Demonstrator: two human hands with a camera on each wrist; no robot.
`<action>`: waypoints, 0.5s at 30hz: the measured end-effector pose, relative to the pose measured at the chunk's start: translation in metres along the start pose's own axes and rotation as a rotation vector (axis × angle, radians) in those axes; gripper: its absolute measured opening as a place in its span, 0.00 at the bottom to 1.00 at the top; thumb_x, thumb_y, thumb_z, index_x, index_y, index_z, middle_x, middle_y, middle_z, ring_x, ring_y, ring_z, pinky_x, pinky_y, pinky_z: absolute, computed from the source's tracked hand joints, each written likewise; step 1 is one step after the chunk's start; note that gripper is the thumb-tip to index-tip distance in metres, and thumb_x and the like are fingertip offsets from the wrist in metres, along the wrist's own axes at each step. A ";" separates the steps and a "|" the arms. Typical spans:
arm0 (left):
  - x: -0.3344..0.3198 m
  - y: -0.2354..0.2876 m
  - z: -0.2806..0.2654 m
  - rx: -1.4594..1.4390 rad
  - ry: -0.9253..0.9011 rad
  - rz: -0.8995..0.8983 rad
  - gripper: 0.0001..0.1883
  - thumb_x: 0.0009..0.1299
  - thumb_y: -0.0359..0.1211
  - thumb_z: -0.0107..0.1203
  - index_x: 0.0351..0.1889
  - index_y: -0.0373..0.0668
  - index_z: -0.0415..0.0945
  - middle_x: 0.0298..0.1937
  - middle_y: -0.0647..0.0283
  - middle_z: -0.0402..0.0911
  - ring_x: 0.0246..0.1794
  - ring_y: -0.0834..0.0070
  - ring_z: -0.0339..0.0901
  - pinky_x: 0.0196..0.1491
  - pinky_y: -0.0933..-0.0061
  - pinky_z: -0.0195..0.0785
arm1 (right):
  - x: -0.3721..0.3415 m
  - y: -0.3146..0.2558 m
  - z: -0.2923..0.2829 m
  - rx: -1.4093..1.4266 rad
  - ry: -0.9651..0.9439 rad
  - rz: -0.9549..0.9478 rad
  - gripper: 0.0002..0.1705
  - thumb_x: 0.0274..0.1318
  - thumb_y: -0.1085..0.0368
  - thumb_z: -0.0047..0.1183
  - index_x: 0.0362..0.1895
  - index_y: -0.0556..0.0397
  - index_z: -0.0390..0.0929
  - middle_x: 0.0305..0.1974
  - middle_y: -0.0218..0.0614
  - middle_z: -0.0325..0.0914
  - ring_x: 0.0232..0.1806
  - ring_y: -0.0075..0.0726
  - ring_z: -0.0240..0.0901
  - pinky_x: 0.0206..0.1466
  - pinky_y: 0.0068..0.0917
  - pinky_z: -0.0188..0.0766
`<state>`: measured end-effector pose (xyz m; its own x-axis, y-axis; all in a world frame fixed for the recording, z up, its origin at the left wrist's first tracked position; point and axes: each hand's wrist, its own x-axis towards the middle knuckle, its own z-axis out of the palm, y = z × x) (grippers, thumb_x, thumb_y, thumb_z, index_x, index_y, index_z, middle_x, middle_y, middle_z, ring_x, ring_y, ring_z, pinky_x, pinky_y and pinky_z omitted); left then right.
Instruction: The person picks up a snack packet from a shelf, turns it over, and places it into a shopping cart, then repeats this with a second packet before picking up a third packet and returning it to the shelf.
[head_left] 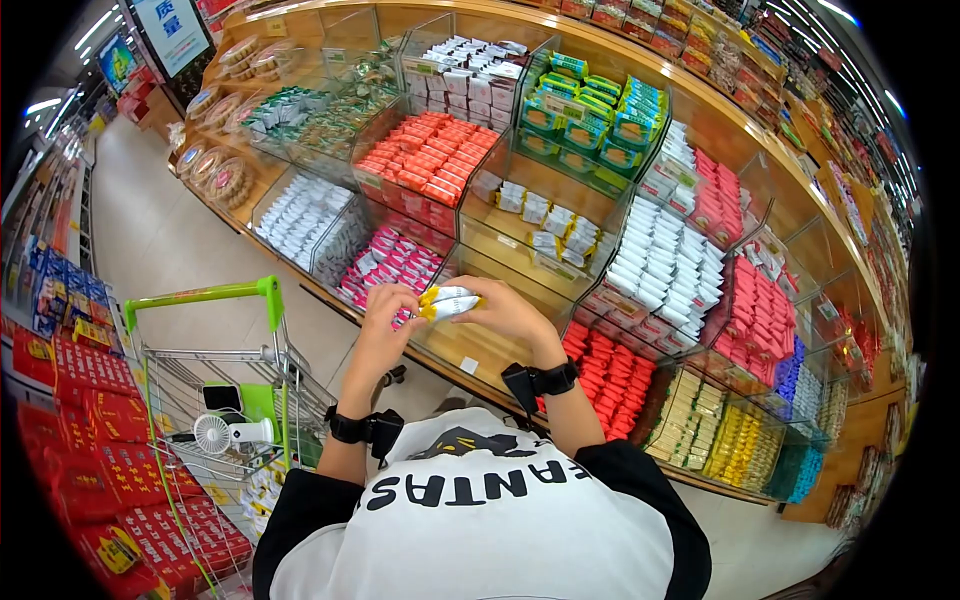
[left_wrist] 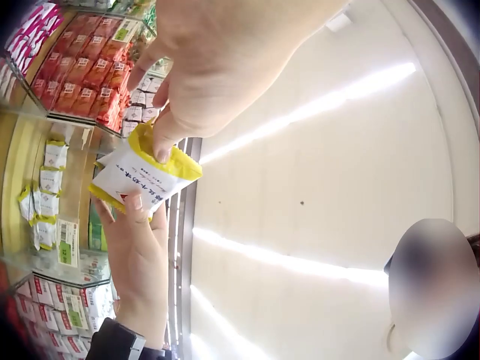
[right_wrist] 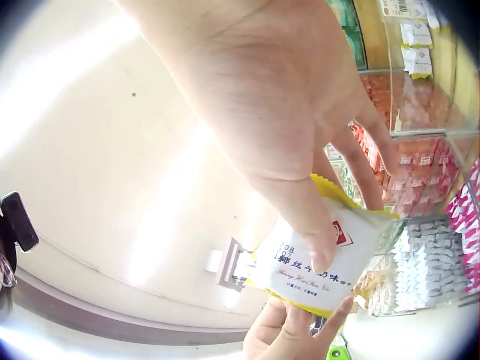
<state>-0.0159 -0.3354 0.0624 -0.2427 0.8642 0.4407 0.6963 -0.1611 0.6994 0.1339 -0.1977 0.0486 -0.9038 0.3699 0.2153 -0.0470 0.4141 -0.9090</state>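
Two small white-and-yellow wrapped packets (head_left: 450,302) are held between both hands in front of the chest, over a shelf bin. The left hand (head_left: 388,318) pinches the yellow end. On the other side, the right hand (head_left: 505,318) grips the white end with thumb and fingers. The left wrist view shows the packet (left_wrist: 142,176) with printed lettering, the left hand (left_wrist: 217,67) above and the right hand (left_wrist: 139,255) below. In the right wrist view the right thumb lies flat on the packet's (right_wrist: 315,255) printed face.
Stepped clear bins hold orange packets (head_left: 430,155), white packets (head_left: 665,265) and red packets (head_left: 607,375). Similar yellow-and-white packets (head_left: 550,222) lie in a middle bin. A cart (head_left: 205,290) with a small white fan (head_left: 212,434) stands at the left, beside red boxes (head_left: 130,470).
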 end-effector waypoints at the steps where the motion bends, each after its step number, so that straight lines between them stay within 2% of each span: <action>1: -0.001 0.000 -0.001 0.002 0.003 -0.002 0.11 0.47 0.23 0.57 0.24 0.40 0.66 0.34 0.61 0.69 0.40 0.67 0.63 0.46 0.71 0.53 | 0.000 0.001 0.001 0.001 -0.004 -0.002 0.22 0.39 0.69 0.56 0.44 0.55 0.69 0.39 0.37 0.73 0.41 0.33 0.69 0.45 0.26 0.63; 10: -0.011 0.000 -0.002 -0.028 0.025 -0.029 0.10 0.50 0.20 0.51 0.26 0.39 0.62 0.38 0.59 0.68 0.41 0.66 0.63 0.48 0.71 0.53 | -0.001 0.003 0.010 0.042 -0.044 0.027 0.24 0.39 0.65 0.57 0.45 0.55 0.68 0.38 0.38 0.74 0.40 0.33 0.69 0.45 0.26 0.63; 13: -0.013 -0.004 -0.003 -0.098 0.022 -0.020 0.09 0.51 0.19 0.50 0.26 0.39 0.61 0.38 0.58 0.68 0.41 0.67 0.64 0.47 0.72 0.54 | -0.001 0.009 0.013 -0.025 -0.071 0.032 0.25 0.39 0.65 0.57 0.45 0.55 0.68 0.38 0.40 0.74 0.39 0.35 0.70 0.44 0.27 0.64; 15: -0.014 -0.005 -0.004 -0.177 -0.023 -0.089 0.09 0.51 0.19 0.50 0.26 0.39 0.61 0.39 0.59 0.68 0.40 0.68 0.66 0.45 0.74 0.56 | 0.000 0.011 0.014 -0.031 -0.063 0.006 0.25 0.39 0.64 0.58 0.45 0.55 0.68 0.37 0.41 0.74 0.39 0.36 0.70 0.43 0.27 0.64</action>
<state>-0.0185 -0.3491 0.0553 -0.2815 0.8891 0.3610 0.5428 -0.1627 0.8240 0.1274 -0.2049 0.0333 -0.9289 0.3200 0.1862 -0.0291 0.4382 -0.8984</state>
